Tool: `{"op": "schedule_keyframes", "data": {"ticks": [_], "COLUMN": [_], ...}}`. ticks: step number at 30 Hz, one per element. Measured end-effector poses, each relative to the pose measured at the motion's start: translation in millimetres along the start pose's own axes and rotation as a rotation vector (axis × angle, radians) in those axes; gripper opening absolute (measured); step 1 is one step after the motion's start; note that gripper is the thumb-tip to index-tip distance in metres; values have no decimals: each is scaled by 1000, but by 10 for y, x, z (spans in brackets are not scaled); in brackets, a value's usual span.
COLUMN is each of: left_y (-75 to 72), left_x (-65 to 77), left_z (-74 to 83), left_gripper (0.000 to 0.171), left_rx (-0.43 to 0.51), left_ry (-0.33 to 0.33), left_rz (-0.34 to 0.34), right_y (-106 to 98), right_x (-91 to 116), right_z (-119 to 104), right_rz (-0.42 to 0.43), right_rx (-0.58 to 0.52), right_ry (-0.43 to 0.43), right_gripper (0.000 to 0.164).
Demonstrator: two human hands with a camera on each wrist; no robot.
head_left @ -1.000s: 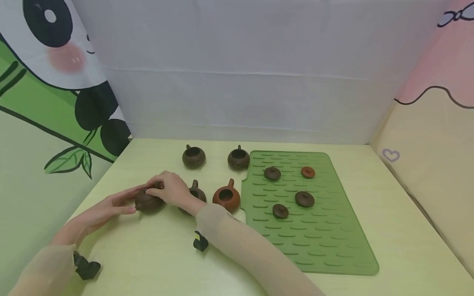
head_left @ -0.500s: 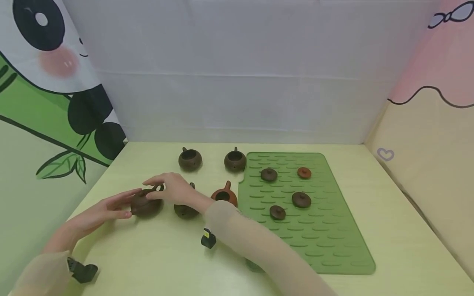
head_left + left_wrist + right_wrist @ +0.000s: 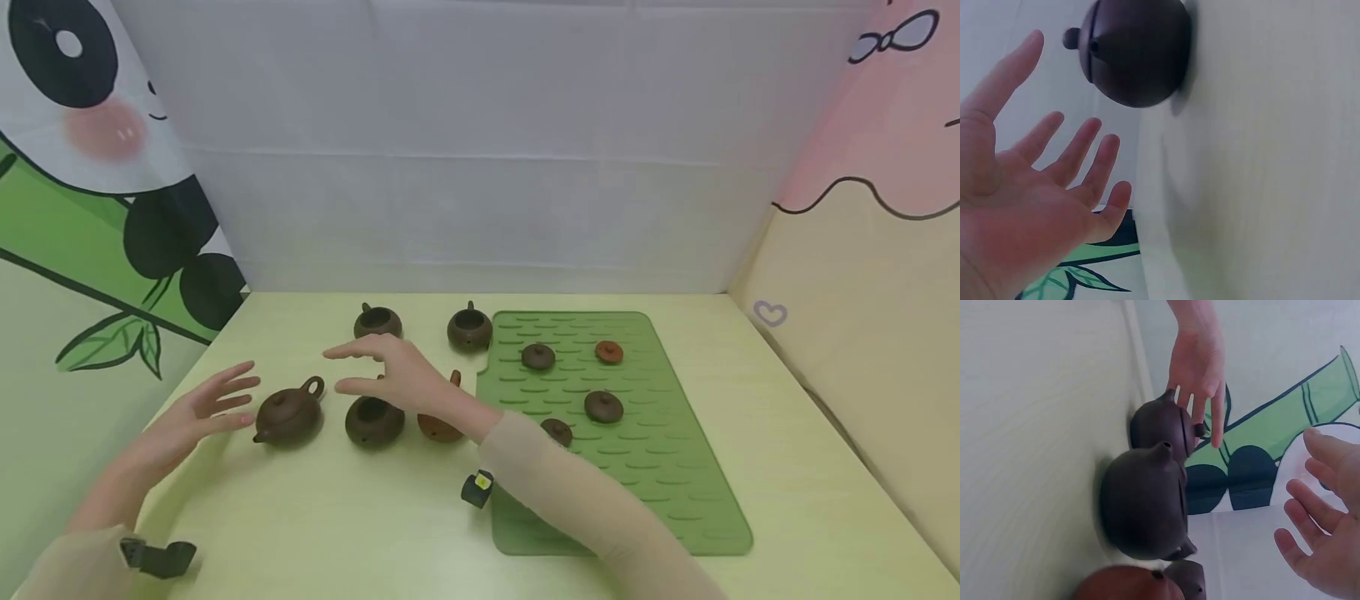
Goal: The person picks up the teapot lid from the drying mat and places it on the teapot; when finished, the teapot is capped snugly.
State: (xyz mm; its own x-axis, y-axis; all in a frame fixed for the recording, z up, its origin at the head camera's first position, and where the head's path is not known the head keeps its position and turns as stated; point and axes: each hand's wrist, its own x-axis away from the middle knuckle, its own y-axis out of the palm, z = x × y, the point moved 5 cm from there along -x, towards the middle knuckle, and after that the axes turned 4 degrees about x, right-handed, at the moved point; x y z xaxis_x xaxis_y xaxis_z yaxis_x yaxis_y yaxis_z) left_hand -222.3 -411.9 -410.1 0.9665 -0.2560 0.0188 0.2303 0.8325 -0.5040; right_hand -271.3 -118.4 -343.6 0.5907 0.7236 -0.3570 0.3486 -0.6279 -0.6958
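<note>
Left hand (image 3: 187, 423): spread, beside lidded teapot (image 3: 288, 417) | right hand (image 3: 405, 372): wide, empty | risk: withdrawing too low, my wrist (image 3: 474, 412) could tip the red-brown teapot (image 3: 438, 428) (partly hidden)

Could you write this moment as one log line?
left hand: empty, beside lidded teapot; right hand: empty, above table; mat: four lids

A pale-yellow counter (image 3: 337, 525) meets a creased, pale-grey sheet (image 3: 480, 167); left, a black-and-white panda print (image 3: 82, 112) overlaps printed green bamboo (image 3: 45, 218); right, a pink-and-cream wall panel (image 3: 862, 250) bears a small purple heart outline (image 3: 770, 314).
</note>
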Motion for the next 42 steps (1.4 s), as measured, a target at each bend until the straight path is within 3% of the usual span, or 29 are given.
{"op": "schedule_keyframes", "data": {"ticks": [6,11,15,18,24,27,31,42], "left_y": [69,301,534,713,1014,1121,1230,1328], "left_x": [19,-5,-36,-41,-90,-136,-186,-289], "left_z": [415,729,835,859,804,774,726,569], "left_gripper": [73,72,71,72,79,80,81,87], "left_rx": [-50,-21,13,10,-37,-45,-36,40], "left_ry": [108,163,176,175,73,76,96,2], "left_rz": [139,206,208,187,126,109,94,23], "right_y": [-275,-510,-699,-835,-1075,-1143,-1170,-1249], "right_x": [249,483,685,826,1099,1228,1397,1869], "right_z": [13,59,134,200,376,463,560,832], "right_rz": [114,248,309,350,417,415,403,386], "right_rx": [20,64,103,146,154,148,188,290], "right_ry": [-21,-75,-73,-83,-73,-62,-50,-23], "right_gripper": [45,45,46,47,48,49,49,45]}}
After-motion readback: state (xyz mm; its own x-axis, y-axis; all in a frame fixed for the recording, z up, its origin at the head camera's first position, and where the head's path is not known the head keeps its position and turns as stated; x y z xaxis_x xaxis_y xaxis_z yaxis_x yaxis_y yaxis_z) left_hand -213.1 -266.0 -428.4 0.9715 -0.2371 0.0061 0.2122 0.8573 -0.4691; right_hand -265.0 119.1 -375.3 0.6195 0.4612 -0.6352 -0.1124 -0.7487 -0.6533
